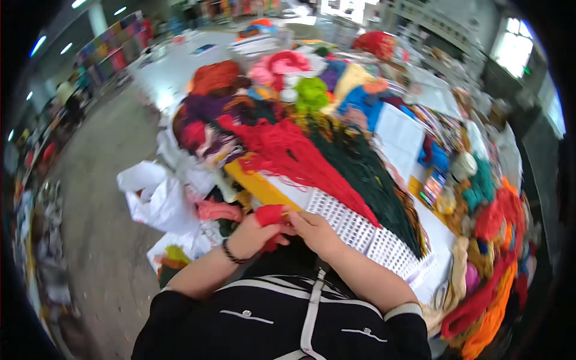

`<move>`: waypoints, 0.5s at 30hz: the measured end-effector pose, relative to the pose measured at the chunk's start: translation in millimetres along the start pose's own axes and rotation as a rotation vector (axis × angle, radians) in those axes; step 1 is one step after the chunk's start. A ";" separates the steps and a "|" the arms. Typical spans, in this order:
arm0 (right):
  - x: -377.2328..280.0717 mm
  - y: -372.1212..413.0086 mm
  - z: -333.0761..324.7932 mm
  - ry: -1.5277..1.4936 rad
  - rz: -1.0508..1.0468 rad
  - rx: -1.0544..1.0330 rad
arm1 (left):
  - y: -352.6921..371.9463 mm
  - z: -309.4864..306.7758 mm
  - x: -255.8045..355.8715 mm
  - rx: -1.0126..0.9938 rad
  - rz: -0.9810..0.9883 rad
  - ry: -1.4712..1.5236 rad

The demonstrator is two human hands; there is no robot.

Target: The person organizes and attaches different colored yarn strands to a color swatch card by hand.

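Observation:
Red yarn [269, 215] is wrapped round the fingers of my left hand [251, 236], which is closed on it just in front of my body. My right hand [315, 231] meets it from the other side, thumb and fingers pinched together at the edge of the red yarn. A small yellowish bit shows at the fingertips; I cannot make out what it is. Beyond my hands a long bundle of red yarn [300, 153] lies across the table, beside a dark green bundle [366, 174]. Under their ends are white sheets with rows of small dark samples [342, 219].
White plastic bags [147, 195] sit at the table's left edge. Yarn in many colours is heaped at the back, with an orange-red pile [214, 77] and a lime green ball [312, 94]. A phone [433, 187], scissors [442, 295] and orange yarn [495, 318] lie to the right.

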State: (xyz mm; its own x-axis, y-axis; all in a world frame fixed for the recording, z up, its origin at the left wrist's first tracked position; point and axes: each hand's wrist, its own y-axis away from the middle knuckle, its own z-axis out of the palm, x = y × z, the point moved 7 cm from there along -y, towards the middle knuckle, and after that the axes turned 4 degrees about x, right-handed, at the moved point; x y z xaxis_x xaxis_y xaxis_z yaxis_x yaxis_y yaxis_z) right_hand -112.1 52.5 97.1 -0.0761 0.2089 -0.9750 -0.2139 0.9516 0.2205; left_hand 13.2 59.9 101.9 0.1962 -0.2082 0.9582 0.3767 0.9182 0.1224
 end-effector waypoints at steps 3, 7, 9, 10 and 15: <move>-1.5 3.1 8.8 -0.173 -0.069 0.029 | 0.4 12.3 3.2 0.046 0.040 -0.165; 10.4 2.6 3.5 -0.273 0.054 -0.029 | -0.2 14.8 2.3 0.012 0.147 -0.099; -1.9 7.2 -2.1 -0.239 -0.065 0.013 | 0.6 19.5 11.3 -0.084 0.092 -0.080; 2.4 5.6 -6.7 -0.192 -0.129 0.034 | -0.5 16.0 14.4 -0.028 0.060 -0.124; -23.1 15.4 -12.8 0.055 -0.388 0.138 | -9.5 15.8 6.4 0.117 0.143 -0.093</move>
State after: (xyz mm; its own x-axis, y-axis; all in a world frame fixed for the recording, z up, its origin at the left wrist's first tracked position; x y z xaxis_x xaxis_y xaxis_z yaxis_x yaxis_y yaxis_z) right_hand -126.1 59.4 123.4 -0.0685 -0.1802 -0.9812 -0.1048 0.9794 -0.1725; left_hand -3.4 55.2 110.9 0.1542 -0.0455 0.9870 0.2422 0.9702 0.0069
